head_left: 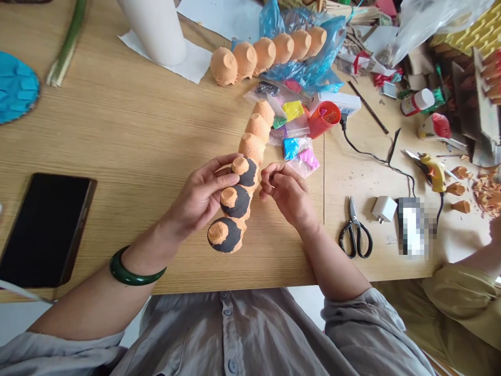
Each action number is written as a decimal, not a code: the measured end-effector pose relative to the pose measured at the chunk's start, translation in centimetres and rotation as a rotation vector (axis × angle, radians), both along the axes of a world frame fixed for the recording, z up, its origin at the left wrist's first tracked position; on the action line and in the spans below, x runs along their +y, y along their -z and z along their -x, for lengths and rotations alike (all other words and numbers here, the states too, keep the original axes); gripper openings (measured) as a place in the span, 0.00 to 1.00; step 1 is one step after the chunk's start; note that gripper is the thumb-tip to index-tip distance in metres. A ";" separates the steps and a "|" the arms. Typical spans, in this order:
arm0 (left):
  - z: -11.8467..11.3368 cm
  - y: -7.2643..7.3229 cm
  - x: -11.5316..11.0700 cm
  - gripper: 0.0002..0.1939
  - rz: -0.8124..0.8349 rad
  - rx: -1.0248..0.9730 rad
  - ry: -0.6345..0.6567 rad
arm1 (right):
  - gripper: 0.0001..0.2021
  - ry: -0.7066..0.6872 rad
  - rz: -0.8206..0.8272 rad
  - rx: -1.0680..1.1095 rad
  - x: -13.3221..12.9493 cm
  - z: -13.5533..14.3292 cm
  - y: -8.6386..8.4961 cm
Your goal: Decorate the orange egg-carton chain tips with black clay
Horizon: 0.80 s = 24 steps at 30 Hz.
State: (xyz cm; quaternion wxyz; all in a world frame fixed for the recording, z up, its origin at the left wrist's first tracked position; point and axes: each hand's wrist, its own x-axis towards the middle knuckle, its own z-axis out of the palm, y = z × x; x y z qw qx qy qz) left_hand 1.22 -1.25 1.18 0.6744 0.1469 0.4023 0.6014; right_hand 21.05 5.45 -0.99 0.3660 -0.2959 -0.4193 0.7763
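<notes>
An orange bumpy strip [251, 148] of several rounded domes slants across the middle of the view. Its three nearest domes carry black patches around orange knobs. My left hand [203, 190] grips the strip from the left, thumb and fingers on the third dome from the near end. Just right of the strip is my right hand [285, 190], fingers curled and pinched together; what they hold, if anything, is too small to name. Behind, a second plain orange strip [264, 54] rests by a blue plastic bag [323, 68].
Bags of coloured clay [293, 110] and a red cup [324, 119] lie beyond my right hand. Scissors [354, 230], a white adapter [384, 209] and a yellow glue gun [432, 172] are to the right. A phone [47, 230] lies left. Another person's arm [477, 258] shows at far right.
</notes>
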 end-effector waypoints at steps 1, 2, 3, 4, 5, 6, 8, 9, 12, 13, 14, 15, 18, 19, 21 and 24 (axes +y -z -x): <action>0.1 0.0 0.1 0.18 0.013 -0.003 -0.015 | 0.03 0.017 0.016 0.007 0.1 -0.1 -0.1; 0.2 -0.1 0.1 0.18 0.024 -0.003 -0.030 | 0.06 0.026 0.031 0.007 0.1 -0.1 -0.2; 0.2 -0.1 0.2 0.17 0.031 -0.001 -0.046 | 0.08 0.032 0.045 0.003 0.1 -0.1 -0.2; 0.3 -0.2 0.2 0.17 0.031 0.005 -0.063 | 0.09 0.036 0.057 -0.003 0.1 -0.1 -0.2; 0.2 -0.3 0.2 0.16 0.028 0.014 -0.076 | 0.09 0.041 0.064 -0.006 0.0 -0.1 -0.1; 0.2 -0.4 0.3 0.16 0.021 0.021 -0.087 | 0.08 0.045 0.068 -0.008 -0.1 0.0 -0.1; 0.0 -0.6 0.3 0.16 0.007 0.024 -0.108 | 0.07 0.050 0.074 -0.007 -0.2 0.1 0.1; -0.1 -0.6 0.3 0.17 0.001 0.021 -0.115 | 0.07 0.050 0.077 -0.003 -0.3 0.2 0.1; -0.3 -0.5 0.3 0.19 -0.010 0.011 -0.133 | 0.05 0.046 0.090 0.015 -0.2 0.3 0.2; -0.3 -0.5 0.4 0.19 -0.012 0.011 -0.134 | 0.04 0.045 0.095 0.019 -0.2 0.3 0.2; -0.3 -0.4 0.4 0.19 -0.013 0.013 -0.135 | 0.02 0.045 0.102 0.021 -0.1 0.3 0.2; -0.3 -0.3 0.4 0.20 -0.012 0.017 -0.133 | 0.01 0.048 0.109 0.019 0.0 0.3 0.3; -0.3 -0.3 0.4 0.20 -0.003 0.036 -0.114 | 0.10 0.076 0.135 -0.021 0.3 0.3 0.5; -0.2 -0.4 0.3 0.20 0.003 0.045 -0.108 | 0.14 0.093 0.140 -0.047 0.4 0.2 0.6; -0.2 -0.7 0.3 0.17 0.013 0.065 -0.103 | 0.20 0.135 0.137 -0.098 0.5 0.2 0.6; 0.1 -1.0 0.3 0.16 0.030 0.101 -0.118 | 0.25 0.193 0.096 -0.127 0.6 0.2 0.5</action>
